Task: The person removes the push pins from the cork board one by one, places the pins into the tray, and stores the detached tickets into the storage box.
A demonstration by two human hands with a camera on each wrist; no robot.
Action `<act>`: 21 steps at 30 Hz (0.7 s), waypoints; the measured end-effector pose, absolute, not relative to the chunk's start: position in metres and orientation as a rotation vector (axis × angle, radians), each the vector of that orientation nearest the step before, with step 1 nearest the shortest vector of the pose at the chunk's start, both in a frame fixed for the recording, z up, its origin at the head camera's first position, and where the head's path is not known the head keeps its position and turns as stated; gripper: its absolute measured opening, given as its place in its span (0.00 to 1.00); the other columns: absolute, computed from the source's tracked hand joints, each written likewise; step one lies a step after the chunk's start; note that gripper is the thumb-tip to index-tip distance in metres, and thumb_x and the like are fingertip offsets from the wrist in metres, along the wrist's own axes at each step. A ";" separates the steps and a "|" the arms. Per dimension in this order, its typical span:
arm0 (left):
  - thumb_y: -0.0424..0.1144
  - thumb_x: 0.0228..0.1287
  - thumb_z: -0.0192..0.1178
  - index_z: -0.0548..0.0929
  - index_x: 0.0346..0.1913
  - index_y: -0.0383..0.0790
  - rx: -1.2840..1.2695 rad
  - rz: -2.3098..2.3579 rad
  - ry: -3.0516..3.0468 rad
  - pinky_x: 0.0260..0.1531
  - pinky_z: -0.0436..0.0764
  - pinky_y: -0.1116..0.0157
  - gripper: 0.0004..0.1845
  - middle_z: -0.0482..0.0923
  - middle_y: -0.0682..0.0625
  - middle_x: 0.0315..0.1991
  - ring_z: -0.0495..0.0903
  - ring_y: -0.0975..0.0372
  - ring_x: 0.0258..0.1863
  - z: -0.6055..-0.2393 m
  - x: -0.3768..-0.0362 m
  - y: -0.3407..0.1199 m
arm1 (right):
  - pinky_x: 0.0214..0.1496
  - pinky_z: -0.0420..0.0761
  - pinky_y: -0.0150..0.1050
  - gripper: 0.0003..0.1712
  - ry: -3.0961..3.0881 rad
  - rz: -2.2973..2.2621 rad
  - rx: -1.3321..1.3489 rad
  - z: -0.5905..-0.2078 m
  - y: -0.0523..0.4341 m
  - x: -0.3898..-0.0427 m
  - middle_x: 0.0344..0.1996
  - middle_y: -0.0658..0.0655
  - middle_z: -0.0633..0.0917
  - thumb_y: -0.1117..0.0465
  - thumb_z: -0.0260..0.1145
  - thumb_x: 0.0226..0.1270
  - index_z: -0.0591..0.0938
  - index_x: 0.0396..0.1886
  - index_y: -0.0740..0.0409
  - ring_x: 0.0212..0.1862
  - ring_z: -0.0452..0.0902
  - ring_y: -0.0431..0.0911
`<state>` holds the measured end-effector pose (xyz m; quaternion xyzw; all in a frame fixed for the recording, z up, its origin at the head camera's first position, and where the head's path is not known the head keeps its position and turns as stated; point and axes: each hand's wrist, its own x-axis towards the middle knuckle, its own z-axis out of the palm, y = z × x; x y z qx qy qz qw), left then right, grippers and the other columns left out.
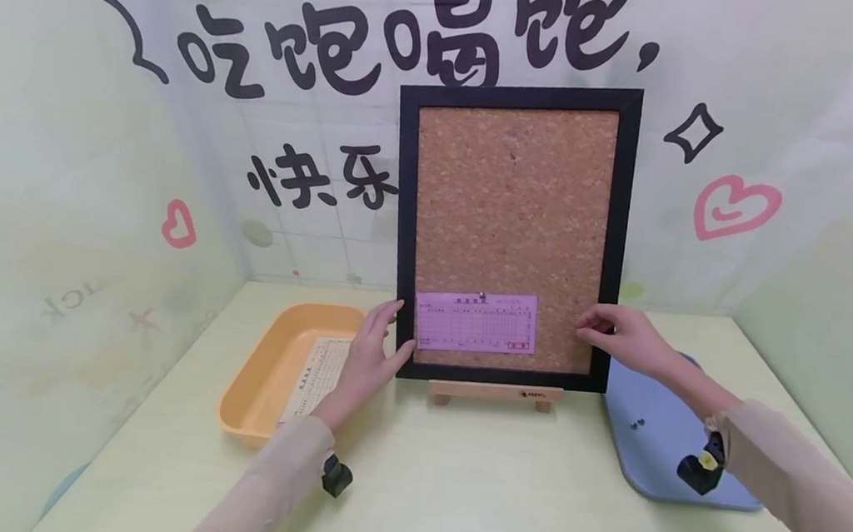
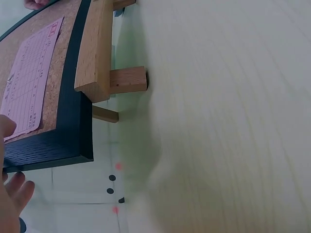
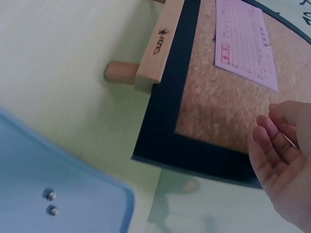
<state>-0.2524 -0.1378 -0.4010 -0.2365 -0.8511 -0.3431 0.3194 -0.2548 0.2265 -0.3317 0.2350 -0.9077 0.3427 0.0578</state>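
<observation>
A cork board [image 1: 514,206] in a black frame stands on a small wooden easel [image 1: 495,391]. Along its lower left lies a pink printed slip [image 1: 476,324], with a small metal push pin [image 1: 482,295] at the middle of its top edge. My left hand [image 1: 371,341] grips the frame's lower left edge. In the left wrist view its thumb [image 2: 7,126] is at the front and the other fingers show beyond the edge. My right hand [image 1: 627,336] is at the board's lower right, beside the slip, fingers loosely bent and nothing visible between them.
An orange tray [image 1: 235,401] at the left contains a pale printed slip [image 1: 316,374]. At the right lies a blue tray [image 1: 654,476] with two small metal pins [image 3: 50,203]. The patterned wall [image 1: 308,240] rises close behind the board.
</observation>
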 end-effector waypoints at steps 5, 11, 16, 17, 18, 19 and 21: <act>0.33 0.50 0.66 0.62 0.63 0.37 -0.589 -0.931 -2.256 0.42 0.79 0.59 0.36 0.64 0.39 0.59 0.72 0.51 0.49 -0.402 -0.258 -0.133 | 0.29 0.75 0.32 0.06 -2.745 1.067 0.729 -0.327 0.210 -0.261 0.28 0.56 0.81 0.66 0.61 0.61 0.81 0.35 0.65 0.30 0.72 0.45; 0.34 0.50 0.67 0.60 0.65 0.38 -0.561 -0.949 -2.272 0.46 0.78 0.61 0.39 0.61 0.38 0.61 0.69 0.50 0.55 -0.400 -0.261 -0.128 | 0.29 0.76 0.31 0.06 -2.718 1.096 0.768 -0.325 0.189 -0.269 0.28 0.57 0.82 0.67 0.61 0.60 0.81 0.35 0.65 0.29 0.73 0.44; 0.38 0.51 0.66 0.57 0.67 0.40 -0.492 -0.946 -2.336 0.53 0.72 0.59 0.41 0.58 0.40 0.63 0.65 0.51 0.59 -0.400 -0.260 -0.124 | 0.30 0.76 0.32 0.07 -2.720 1.166 0.767 -0.326 0.172 -0.272 0.30 0.57 0.82 0.67 0.61 0.61 0.81 0.37 0.65 0.30 0.73 0.45; 0.38 0.51 0.66 0.57 0.67 0.41 -0.480 -0.937 -2.341 0.55 0.71 0.58 0.41 0.58 0.40 0.63 0.65 0.50 0.59 -0.400 -0.261 -0.123 | 0.30 0.76 0.32 0.07 -2.722 1.174 0.764 -0.326 0.169 -0.273 0.31 0.57 0.82 0.67 0.61 0.61 0.81 0.37 0.65 0.30 0.73 0.45; 0.39 0.51 0.67 0.57 0.67 0.41 -0.474 -0.935 -2.340 0.56 0.70 0.57 0.41 0.58 0.39 0.63 0.64 0.50 0.60 -0.400 -0.261 -0.122 | 0.30 0.76 0.32 0.07 -2.725 1.179 0.757 -0.326 0.166 -0.273 0.31 0.57 0.82 0.67 0.60 0.61 0.81 0.37 0.64 0.31 0.73 0.46; 0.39 0.51 0.67 0.58 0.67 0.41 -0.469 -0.929 -2.335 0.56 0.69 0.55 0.41 0.58 0.39 0.63 0.64 0.49 0.60 -0.401 -0.261 -0.122 | 0.31 0.76 0.33 0.07 -2.726 1.186 0.754 -0.326 0.164 -0.274 0.31 0.57 0.82 0.66 0.60 0.61 0.81 0.37 0.64 0.31 0.73 0.45; 0.38 0.50 0.67 0.58 0.66 0.41 -0.468 -0.926 -2.314 0.57 0.68 0.53 0.41 0.58 0.37 0.62 0.65 0.47 0.59 -0.402 -0.262 -0.120 | 0.31 0.76 0.33 0.08 -2.719 1.196 0.760 -0.326 0.158 -0.276 0.31 0.57 0.82 0.66 0.60 0.62 0.82 0.38 0.63 0.31 0.73 0.45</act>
